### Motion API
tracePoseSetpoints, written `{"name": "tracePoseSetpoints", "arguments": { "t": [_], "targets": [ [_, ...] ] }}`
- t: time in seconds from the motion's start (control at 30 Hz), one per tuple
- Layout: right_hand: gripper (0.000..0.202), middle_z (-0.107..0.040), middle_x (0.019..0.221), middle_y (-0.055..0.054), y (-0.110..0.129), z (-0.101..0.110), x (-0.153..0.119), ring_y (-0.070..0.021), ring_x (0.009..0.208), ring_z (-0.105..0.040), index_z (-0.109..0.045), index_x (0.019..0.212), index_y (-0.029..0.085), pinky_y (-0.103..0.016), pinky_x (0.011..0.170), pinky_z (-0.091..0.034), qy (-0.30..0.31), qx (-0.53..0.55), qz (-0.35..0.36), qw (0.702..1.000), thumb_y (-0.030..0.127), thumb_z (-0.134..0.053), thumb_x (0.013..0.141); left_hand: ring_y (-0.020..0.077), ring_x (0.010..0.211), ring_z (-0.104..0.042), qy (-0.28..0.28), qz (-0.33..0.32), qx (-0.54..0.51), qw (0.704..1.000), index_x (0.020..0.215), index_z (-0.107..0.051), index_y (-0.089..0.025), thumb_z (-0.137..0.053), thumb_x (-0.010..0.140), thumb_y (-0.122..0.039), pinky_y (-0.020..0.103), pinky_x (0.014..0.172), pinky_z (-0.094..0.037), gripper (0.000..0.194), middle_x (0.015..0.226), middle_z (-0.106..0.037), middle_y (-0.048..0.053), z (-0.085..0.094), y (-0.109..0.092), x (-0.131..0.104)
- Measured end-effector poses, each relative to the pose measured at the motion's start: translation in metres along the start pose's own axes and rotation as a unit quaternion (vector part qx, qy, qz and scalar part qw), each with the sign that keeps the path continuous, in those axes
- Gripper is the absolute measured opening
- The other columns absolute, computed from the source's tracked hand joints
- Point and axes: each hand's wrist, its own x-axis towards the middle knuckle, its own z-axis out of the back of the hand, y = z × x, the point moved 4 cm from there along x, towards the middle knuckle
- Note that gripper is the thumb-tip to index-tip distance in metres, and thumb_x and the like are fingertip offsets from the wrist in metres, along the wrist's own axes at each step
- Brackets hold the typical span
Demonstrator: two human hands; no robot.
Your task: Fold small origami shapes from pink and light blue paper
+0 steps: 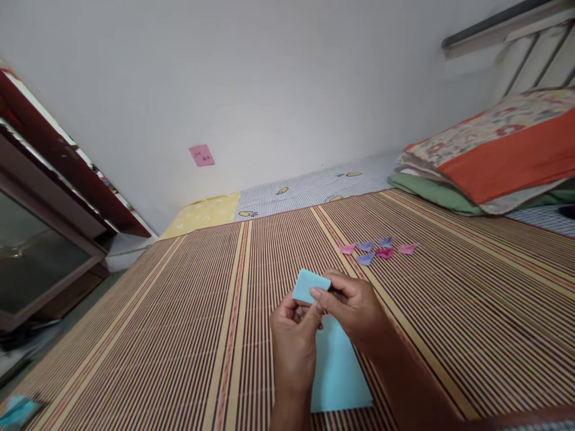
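Observation:
Both hands hold a small folded piece of light blue paper [309, 284] in the air above the mat. My left hand [296, 326] grips its lower edge, thumb in front and fingers behind. My right hand [353, 302] pinches the right side, its thumb lying across the paper's face. Below the hands, a larger light blue sheet of paper [339, 377] lies flat on the mat, partly covered by my left hand and wrist. Beyond my right hand lie several small folded paper pieces, among them a magenta one [384, 252], a pink one [408, 248] and a blue one [365, 258].
A striped woven mat [179, 311] covers the bed. Stacked pillows or bedding [516, 155] sit at the far right. A pink note [202, 155] is stuck on the wall. A glass-fronted cabinet [36, 245] stands at the left. Another blue item [20, 412] lies at the lower left corner.

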Motion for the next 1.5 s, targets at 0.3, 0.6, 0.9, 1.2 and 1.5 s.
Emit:
{"name": "tracePoseSetpoints", "arguments": {
  "t": [0.3,0.6,0.9,1.2,1.5],
  "targets": [
    [0.022,-0.046,0.072,0.002,0.010,0.000,-0.002,-0.0157,0.069,-0.045,-0.063,0.074,0.018,-0.030,0.062,-0.034,0.050,-0.031,0.020,0.998,0.026,-0.059,0.094,0.0140,0.089,-0.066,-0.005,-0.106,-0.010,0.994,0.090,-0.072,-0.022,-0.081,0.079,-0.021,0.024,0.083,-0.053,0.014,0.094,-0.071,0.001,0.034,-0.033,0.001],
    [0.025,-0.045,0.072,0.002,0.009,-0.007,-0.004,-0.0161,0.070,-0.046,-0.056,0.071,0.020,-0.031,0.063,-0.033,0.091,-0.058,0.040,0.993,0.024,-0.060,0.095,0.0119,0.075,-0.065,-0.034,-0.131,-0.017,0.991,0.079,-0.075,-0.022,-0.082,0.077,-0.019,0.020,0.071,-0.055,0.008,0.081,-0.070,-0.001,0.032,-0.036,-0.002],
    [0.027,-0.044,0.072,0.003,0.012,-0.008,-0.004,-0.0152,0.069,-0.045,-0.053,0.069,0.020,-0.030,0.062,-0.032,0.103,-0.053,0.049,0.992,0.023,-0.059,0.095,0.0137,0.075,-0.069,-0.053,-0.093,-0.026,0.994,0.090,-0.080,-0.024,-0.087,0.073,-0.025,0.021,0.068,-0.057,0.018,0.084,-0.076,0.001,0.034,-0.031,-0.002],
    [0.027,-0.048,0.073,0.002,0.009,-0.008,-0.003,-0.0155,0.069,-0.047,-0.056,0.070,0.020,-0.029,0.062,-0.034,0.127,-0.055,0.038,0.990,0.026,-0.058,0.096,0.0143,0.063,-0.065,-0.012,-0.064,0.017,0.998,0.082,-0.082,-0.022,-0.084,0.076,-0.032,0.023,0.058,-0.054,0.011,0.074,-0.074,0.002,0.033,-0.030,-0.002],
    [0.003,-0.060,0.078,0.001,0.008,-0.001,-0.003,-0.0153,0.069,-0.053,-0.070,0.090,0.021,-0.028,0.062,-0.039,0.068,-0.052,0.028,0.996,0.024,-0.068,0.090,0.0111,0.054,-0.060,-0.025,-0.036,0.018,0.999,0.077,-0.078,-0.019,-0.084,0.075,-0.034,0.019,0.050,-0.049,0.017,0.064,-0.069,0.000,0.033,-0.032,-0.001]
  ]
}}
